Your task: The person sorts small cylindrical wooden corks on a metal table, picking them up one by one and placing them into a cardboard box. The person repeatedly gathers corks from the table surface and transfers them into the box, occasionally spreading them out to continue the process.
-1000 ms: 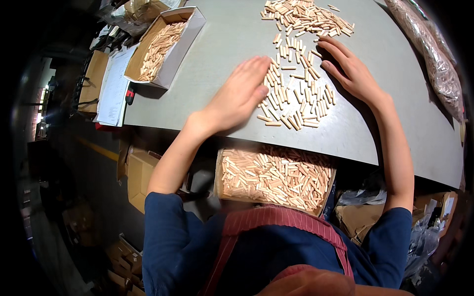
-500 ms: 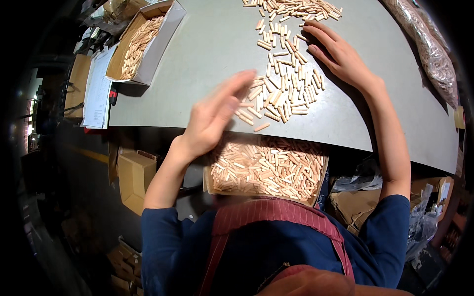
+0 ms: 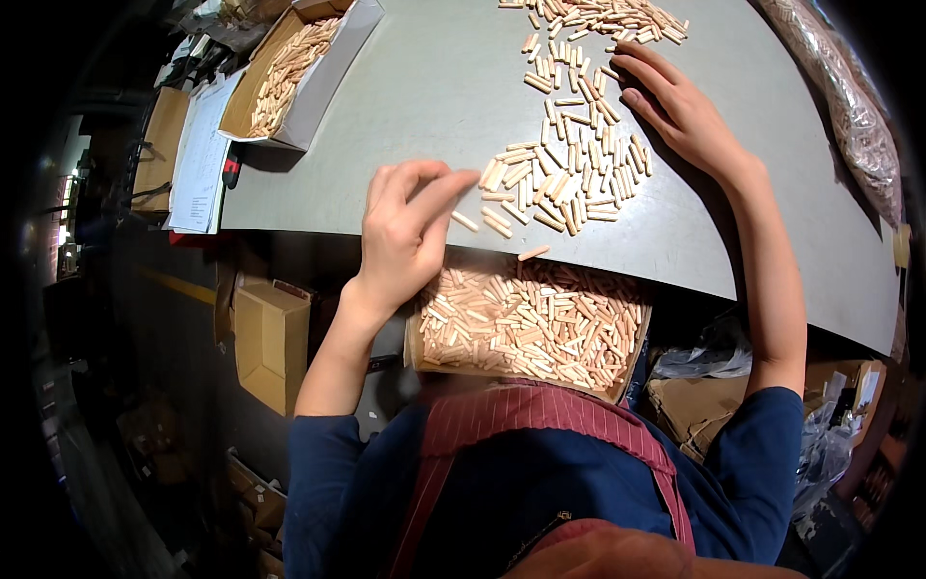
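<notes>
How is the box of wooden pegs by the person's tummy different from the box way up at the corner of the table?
The near box sits below the table edge, against the apron; the far box rests on the tabletop. The near box is heaped with wooden pegs across its whole width; the far box shows a narrower strip of them, with bare cardboard beside it. The left hand is close to the near box, far from the other. Both are open and hold the same pale pegs.

Dark blue long sleeves (image 3: 328,463) pushed up above the elbows, bare forearms, and a dark red pinstriped apron (image 3: 540,425) with shoulder straps
</notes>
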The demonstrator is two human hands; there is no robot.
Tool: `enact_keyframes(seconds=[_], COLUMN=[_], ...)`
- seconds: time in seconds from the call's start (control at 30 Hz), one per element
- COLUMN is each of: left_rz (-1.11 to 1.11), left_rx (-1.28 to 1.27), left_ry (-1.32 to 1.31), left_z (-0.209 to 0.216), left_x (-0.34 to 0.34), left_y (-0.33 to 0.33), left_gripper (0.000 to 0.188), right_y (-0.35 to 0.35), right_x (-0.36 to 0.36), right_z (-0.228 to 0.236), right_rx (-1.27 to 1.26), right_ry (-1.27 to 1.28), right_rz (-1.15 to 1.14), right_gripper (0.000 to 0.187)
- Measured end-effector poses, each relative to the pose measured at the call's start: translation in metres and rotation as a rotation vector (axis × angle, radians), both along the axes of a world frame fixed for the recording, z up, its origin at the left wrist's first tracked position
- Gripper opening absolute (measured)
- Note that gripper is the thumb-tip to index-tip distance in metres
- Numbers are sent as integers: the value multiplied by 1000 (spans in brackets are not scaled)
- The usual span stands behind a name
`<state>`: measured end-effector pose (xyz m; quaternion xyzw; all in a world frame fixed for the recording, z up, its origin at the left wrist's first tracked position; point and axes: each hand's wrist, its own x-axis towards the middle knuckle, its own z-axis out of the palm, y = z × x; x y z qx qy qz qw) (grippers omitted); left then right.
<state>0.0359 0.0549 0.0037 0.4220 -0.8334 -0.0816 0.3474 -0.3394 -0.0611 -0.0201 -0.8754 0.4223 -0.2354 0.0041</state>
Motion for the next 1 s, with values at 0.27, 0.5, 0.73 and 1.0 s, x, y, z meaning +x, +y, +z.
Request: enact_keyframes(seconds=[0.27,0.5,0.73,1.0], left_rz=[-308,-293,-276,-269], left_rx=[-9,126,109,77], left_ry=[75,-123,-407,-476], left_z=[3,6,10,17], left_x=[1,-22,-30,-19], left_y=[9,-25,-15,-5], left_gripper=[33,61,91,89], right_y=[1,2,4,3], right_x=[1,2,-1,2], right_z=[1,5,5,4], right_rx=[-11,5,66,-1], right_ry=[26,0,-5,-13], right_rz=[-5,11,-8,-4], right_gripper=[46,49,50,48])
